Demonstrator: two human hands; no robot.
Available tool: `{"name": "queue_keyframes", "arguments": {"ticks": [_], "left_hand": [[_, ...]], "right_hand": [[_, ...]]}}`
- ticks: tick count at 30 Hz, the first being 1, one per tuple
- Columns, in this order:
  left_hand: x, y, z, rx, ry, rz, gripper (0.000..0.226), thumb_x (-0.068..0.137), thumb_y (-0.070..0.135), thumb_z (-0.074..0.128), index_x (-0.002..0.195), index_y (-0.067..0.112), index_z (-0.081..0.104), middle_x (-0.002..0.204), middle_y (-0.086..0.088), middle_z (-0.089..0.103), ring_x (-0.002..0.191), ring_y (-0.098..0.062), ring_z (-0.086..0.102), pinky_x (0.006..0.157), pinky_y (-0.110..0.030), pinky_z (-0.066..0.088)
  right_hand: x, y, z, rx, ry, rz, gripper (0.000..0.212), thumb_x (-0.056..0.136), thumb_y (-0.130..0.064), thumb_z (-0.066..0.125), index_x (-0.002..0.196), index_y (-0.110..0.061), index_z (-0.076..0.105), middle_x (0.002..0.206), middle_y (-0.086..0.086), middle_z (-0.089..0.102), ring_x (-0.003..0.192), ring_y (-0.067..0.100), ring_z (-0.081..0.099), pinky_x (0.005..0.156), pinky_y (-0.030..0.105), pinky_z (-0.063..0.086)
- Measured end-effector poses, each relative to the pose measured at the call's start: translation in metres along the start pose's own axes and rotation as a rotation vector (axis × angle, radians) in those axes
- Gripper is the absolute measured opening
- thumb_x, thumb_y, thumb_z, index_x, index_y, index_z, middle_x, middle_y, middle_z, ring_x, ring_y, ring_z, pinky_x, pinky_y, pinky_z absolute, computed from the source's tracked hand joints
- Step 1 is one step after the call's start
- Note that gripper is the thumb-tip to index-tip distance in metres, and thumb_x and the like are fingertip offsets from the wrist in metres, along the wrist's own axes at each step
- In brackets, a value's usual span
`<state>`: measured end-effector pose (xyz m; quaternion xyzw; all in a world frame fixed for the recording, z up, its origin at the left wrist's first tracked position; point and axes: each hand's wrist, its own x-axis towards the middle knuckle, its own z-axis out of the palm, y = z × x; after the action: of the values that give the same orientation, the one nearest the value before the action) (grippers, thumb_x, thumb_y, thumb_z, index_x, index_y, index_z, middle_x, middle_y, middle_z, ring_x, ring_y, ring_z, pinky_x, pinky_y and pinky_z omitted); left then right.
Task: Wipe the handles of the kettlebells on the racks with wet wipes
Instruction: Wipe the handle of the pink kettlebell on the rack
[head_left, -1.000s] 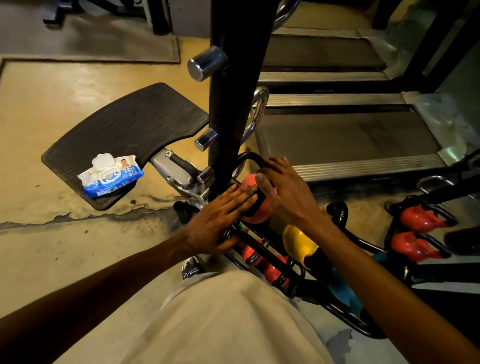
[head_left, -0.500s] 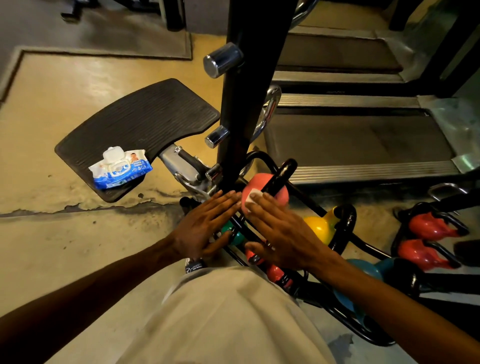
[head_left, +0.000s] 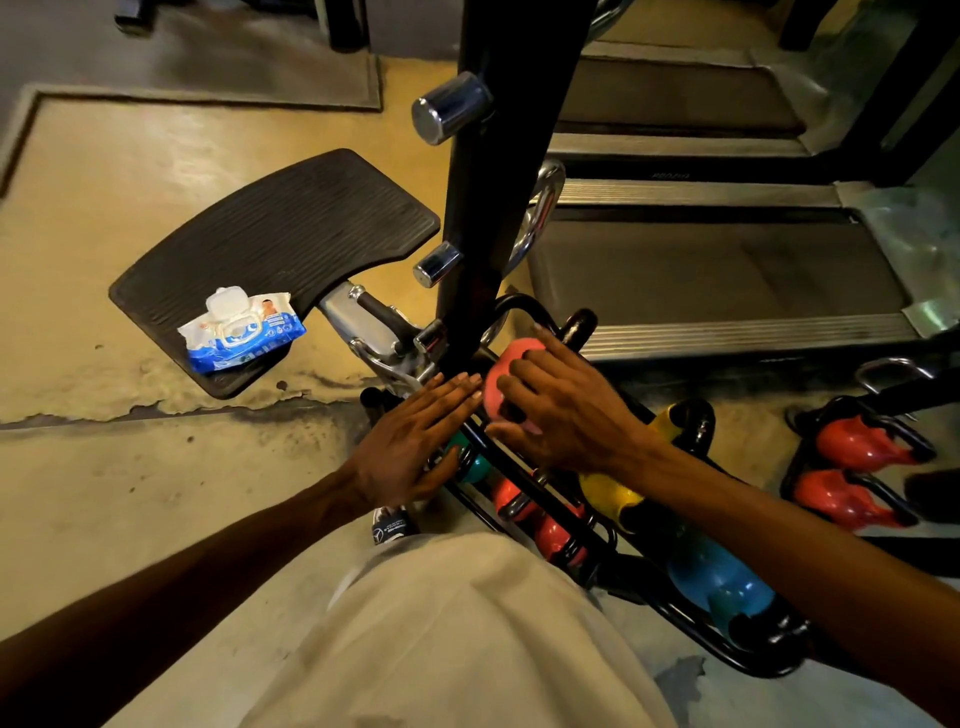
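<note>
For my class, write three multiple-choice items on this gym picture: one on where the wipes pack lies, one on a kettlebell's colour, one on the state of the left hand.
1. Where does the wipes pack lie?
A. on the black ribbed mat
B. on the treadmill
C. on the rack

2. What colour is the kettlebell under the right hand?
A. green
B. pink
C. white

3. How is the left hand?
A. fist clenched
B. pinching a wipe
C. fingers straight, flat

Key: 1 A, the pack sits on the mat's near corner; 2 B, pink shows between the fingers; 3 C, its fingers lie extended together.
</note>
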<state>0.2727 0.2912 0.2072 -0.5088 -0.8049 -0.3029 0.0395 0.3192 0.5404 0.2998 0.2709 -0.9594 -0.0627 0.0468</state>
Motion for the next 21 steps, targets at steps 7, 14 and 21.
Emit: {"name": "queue_keyframes", "arguments": {"ticks": [7,14,21], "left_hand": [[0.009,0.004,0.001,-0.001,0.035,0.026,0.069,0.095,0.017,0.07,0.156,0.001,0.041,0.165,-0.018,0.036,0.157,-0.028,0.03,0.121,-0.058,0.035],[0.044,0.017,0.002,-0.057,0.053,0.065,0.069,0.097,0.018,0.068,0.156,-0.002,0.039,0.166,-0.021,0.033,0.157,-0.029,0.028,0.124,-0.053,0.033],[0.07,0.022,0.0,-0.1,0.007,0.112,0.07,0.102,0.028,0.062,0.158,-0.003,0.035,0.168,-0.021,0.028,0.158,-0.033,0.024,0.125,-0.053,0.031]], "right_hand": [[0.001,0.067,-0.002,0.112,-0.001,0.17,0.062,0.108,-0.06,0.032,0.118,-0.012,0.069,0.119,0.011,0.07,0.12,0.025,0.061,0.128,0.05,0.02],[-0.003,0.044,0.005,0.495,0.184,0.681,0.05,0.11,-0.057,0.033,0.123,-0.018,0.063,0.116,0.002,0.063,0.105,0.016,0.059,0.088,0.031,0.047],[0.019,0.018,-0.015,1.228,0.377,1.367,0.069,0.106,-0.066,0.022,0.125,-0.02,0.069,0.128,0.008,0.067,0.12,0.023,0.06,0.106,0.044,0.046]]}}
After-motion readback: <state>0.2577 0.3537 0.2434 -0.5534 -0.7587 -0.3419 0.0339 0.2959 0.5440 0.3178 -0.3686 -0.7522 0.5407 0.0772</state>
